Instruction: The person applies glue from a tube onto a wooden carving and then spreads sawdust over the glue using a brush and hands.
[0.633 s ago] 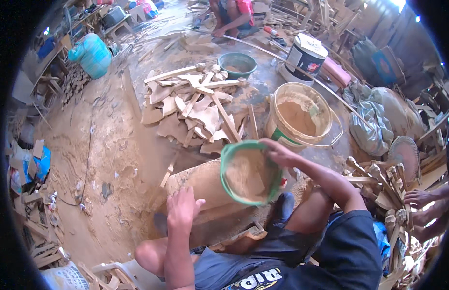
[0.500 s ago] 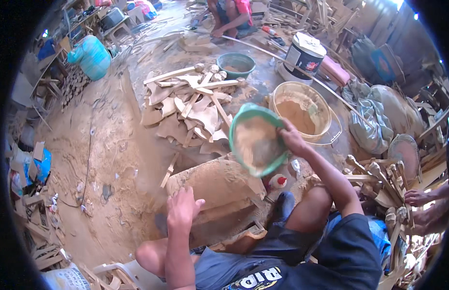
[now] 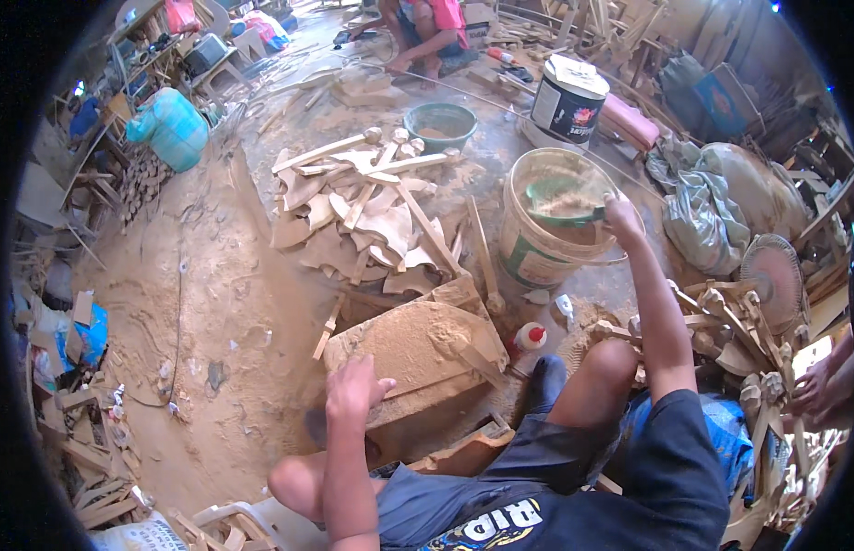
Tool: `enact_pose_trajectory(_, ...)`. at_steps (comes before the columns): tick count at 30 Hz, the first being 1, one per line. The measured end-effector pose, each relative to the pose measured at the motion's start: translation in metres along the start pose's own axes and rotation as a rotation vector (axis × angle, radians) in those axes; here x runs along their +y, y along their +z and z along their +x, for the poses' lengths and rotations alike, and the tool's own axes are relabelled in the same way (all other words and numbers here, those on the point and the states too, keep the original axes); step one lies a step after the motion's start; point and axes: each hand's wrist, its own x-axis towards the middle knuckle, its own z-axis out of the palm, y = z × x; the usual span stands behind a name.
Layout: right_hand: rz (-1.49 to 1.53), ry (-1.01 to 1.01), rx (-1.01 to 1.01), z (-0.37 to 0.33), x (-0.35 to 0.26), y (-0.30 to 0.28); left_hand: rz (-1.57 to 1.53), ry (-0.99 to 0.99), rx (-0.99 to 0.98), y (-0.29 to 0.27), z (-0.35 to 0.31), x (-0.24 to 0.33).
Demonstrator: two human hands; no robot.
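Observation:
My right hand (image 3: 622,217) grips the rim of a green plastic bowl (image 3: 571,219). The bowl is tilted down inside a cream bucket (image 3: 535,259) that holds tan powder like sawdust, so part of it is hidden. My left hand (image 3: 355,389) rests with fingers apart at the left near edge of a dust-covered wooden box or block (image 3: 404,342). Loose powder lies over its top, and a flat wooden strip (image 3: 479,361) leans across its right side. A white bottle with a red cap (image 3: 531,337) stands to the right of the box.
Cut wooden pieces (image 3: 353,211) lie heaped beyond the box. Behind them sits a grey-green basin (image 3: 441,126), and a dark-and-white pail (image 3: 568,99) stands past the bucket. Carved sticks (image 3: 735,321) pile up at right, near another person's hand (image 3: 817,386). Someone crouches (image 3: 427,37) far ahead.
My right hand has carried the green bowl from over the box to the right and down into the cream bucket. The box top is now uncovered; my left hand stays at its edge.

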Motion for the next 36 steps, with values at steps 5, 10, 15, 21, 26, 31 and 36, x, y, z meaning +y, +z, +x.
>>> enact_pose_trajectory(5, -0.904, -0.876, 0.0, -0.146, -0.022, 0.103, 0.118, -0.091, 0.0, 0.048, 0.019, -0.042)
enact_pose_trajectory(10, -1.167, -0.421, -0.675, -0.322, -0.028, 0.14, 0.182, -0.062, 0.032, 0.085, 0.054, -0.027)
enact_pose_trajectory(15, -1.089, -0.337, -0.667, -0.344, 0.121, 0.171, 0.197, -0.085, 0.016, 0.097, 0.046, -0.027)
enact_pose_trajectory(21, -0.915, -0.244, -0.667, -0.357, 0.177, 0.184, 0.164, -0.084, 0.025, 0.092, 0.029, -0.04)
enact_pose_trajectory(26, -0.979, -0.246, -0.69, -0.379, 0.13, 0.176, 0.182, -0.042, 0.137, 0.112, 0.02, -0.064)
enact_pose_trajectory(31, -0.912, -0.519, -0.507, -0.354, 0.146, 0.167, 0.134, -0.039, 0.069, 0.093, 0.03, -0.033)
enact_pose_trajectory(36, -1.018, -0.593, -0.494, -0.371, 0.103, 0.171, 0.045, -0.069, 0.076, 0.093, 0.029, -0.045)
